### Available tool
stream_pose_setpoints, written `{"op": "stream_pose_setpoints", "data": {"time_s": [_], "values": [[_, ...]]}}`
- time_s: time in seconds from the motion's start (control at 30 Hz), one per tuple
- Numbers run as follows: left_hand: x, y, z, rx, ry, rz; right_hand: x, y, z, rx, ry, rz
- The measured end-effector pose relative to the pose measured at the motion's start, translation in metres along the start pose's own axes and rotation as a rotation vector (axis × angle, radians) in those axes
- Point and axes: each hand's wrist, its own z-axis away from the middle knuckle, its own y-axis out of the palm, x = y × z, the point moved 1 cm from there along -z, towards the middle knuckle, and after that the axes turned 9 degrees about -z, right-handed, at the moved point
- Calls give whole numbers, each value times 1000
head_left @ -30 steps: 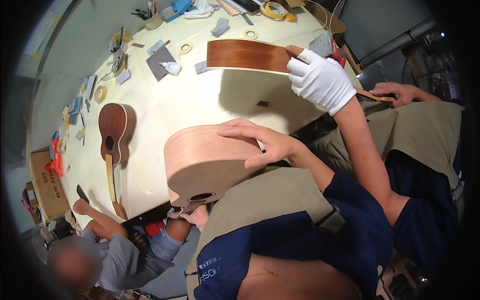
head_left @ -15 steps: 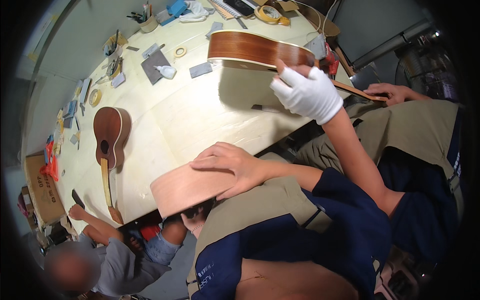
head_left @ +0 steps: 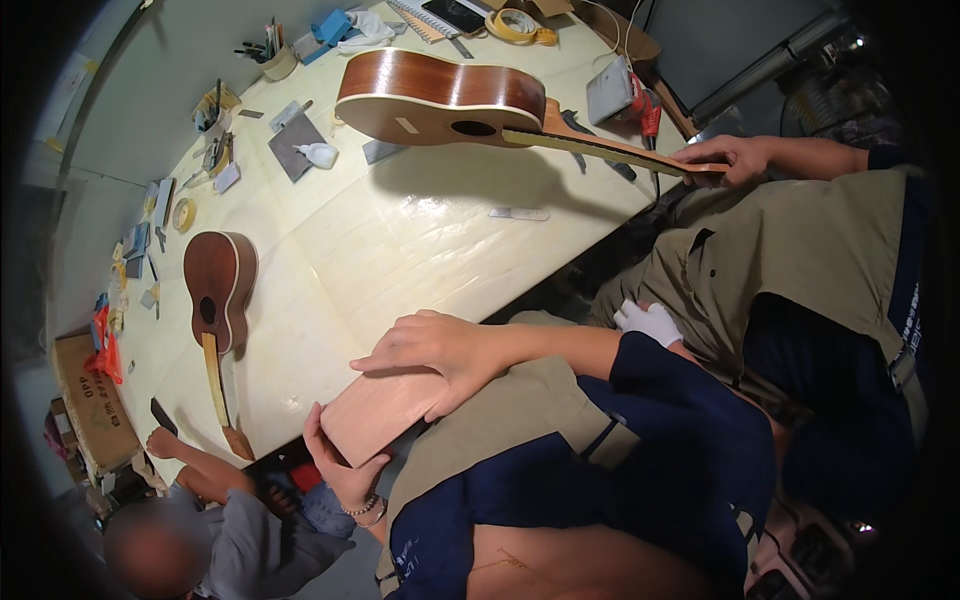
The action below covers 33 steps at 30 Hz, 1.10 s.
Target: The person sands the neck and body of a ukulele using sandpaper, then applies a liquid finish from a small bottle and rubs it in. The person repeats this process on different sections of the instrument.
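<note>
A pale, bare-wood ukulele body lies tilted by the table's near edge, against my apron; only its smooth curved side shows. My right hand lies over its upper end, fingers across the top and thumb down the near side. Around the lower left end wraps my left hand, fingers on one edge and thumb on the other, a beaded bracelet at its wrist. The rest of the body is hidden by my hands and apron.
A co-worker at right grips a glossy brown ukulele by its headstock. Another ukulele lies on the table at left. A red-handled tool, tape roll and white bottle stand around. Another person sits lower left.
My left hand has come into view around the pale body's end, and the body has tilted. The co-worker's gloved hand has dropped away, and their ukulele has turned its front into view.
</note>
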Motion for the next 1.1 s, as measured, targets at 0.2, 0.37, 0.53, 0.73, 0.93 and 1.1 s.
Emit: {"op": "stream_pose_setpoints", "data": {"time_s": [0.2, 0.37, 0.53, 0.73, 0.93, 1.1], "values": [[20, -3, 4, 15, 10, -44, 2, 2, 4, 20, 27, 45], [20, 1, 5, 28, 22, -3, 0, 3, 7, -15, -4, 80], [25, 7, 6, 39, 24, 64, 8, 7, 8, -28, 15, 156], [22, 27, -3, 102, 89, 62, 27, 20, -11, 58, 62, 237], [11, 37, -25, 100, 8, 146, 27, 11, -9, 39, 70, 330], [22, 31, -37, 116, 14, 187, 16, -10, 1, 48, 134, 267]]}}
